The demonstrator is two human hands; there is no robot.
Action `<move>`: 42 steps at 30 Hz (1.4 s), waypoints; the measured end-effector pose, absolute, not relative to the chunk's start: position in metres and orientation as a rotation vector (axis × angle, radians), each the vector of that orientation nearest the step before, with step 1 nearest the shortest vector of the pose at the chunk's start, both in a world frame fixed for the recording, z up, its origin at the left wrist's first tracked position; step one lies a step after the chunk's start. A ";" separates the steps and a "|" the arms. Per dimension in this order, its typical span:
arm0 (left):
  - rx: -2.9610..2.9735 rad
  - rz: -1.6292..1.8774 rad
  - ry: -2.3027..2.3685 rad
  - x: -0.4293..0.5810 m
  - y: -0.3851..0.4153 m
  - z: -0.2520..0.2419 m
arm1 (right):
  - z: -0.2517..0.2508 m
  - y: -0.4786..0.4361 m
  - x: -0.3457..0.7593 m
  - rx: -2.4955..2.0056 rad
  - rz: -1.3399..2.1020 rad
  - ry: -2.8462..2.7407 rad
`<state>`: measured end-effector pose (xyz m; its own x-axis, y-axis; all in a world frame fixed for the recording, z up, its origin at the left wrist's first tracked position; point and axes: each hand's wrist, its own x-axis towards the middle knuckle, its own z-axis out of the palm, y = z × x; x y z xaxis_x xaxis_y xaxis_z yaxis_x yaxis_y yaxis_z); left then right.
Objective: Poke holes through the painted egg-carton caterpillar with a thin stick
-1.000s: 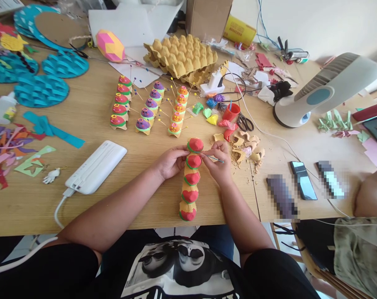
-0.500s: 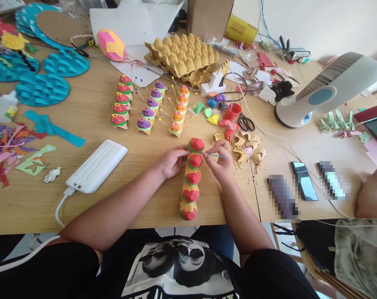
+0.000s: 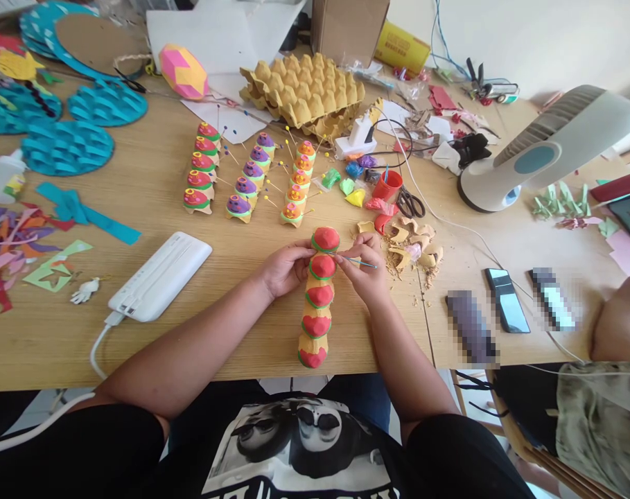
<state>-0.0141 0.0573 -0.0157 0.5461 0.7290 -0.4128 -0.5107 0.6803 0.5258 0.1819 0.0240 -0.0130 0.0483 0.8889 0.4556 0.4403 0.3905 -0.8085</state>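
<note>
Domed strip (image 3: 319,296), long axis forward, left fingers (image 3: 298,254) gripping it, right fingers (image 3: 364,248) pinching blue stick (image 3: 368,264).

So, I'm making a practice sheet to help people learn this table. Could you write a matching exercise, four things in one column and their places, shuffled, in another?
Things
1. Egg trays
2. Thin blue stick
3. Dark-handled scissors
4. Red-capped strip

Places
A. Held by the left hand
B. In front of the cardboard box
C. Pinched in the right hand
D. Beside the red cup

Right pairs: 1-B, 2-C, 3-D, 4-A
</note>
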 end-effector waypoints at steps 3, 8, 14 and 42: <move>0.344 0.728 0.654 -0.015 0.057 -0.015 | -0.012 0.025 0.181 -1.202 0.512 -1.569; 0.368 0.708 0.658 -0.016 0.056 -0.014 | -0.009 0.023 0.179 -1.186 0.507 -1.572; 0.435 0.707 0.672 -0.018 0.055 -0.014 | -0.012 0.022 0.180 -1.162 0.666 -1.443; 0.440 0.701 0.574 -0.020 0.057 -0.023 | -0.011 0.022 0.179 -1.135 0.587 -1.529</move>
<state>-0.0199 0.0574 -0.0228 0.6231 0.7043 -0.3402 -0.4723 0.6855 0.5541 0.1794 0.0224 -0.0109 0.0477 0.8848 0.4636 0.3469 0.4205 -0.8383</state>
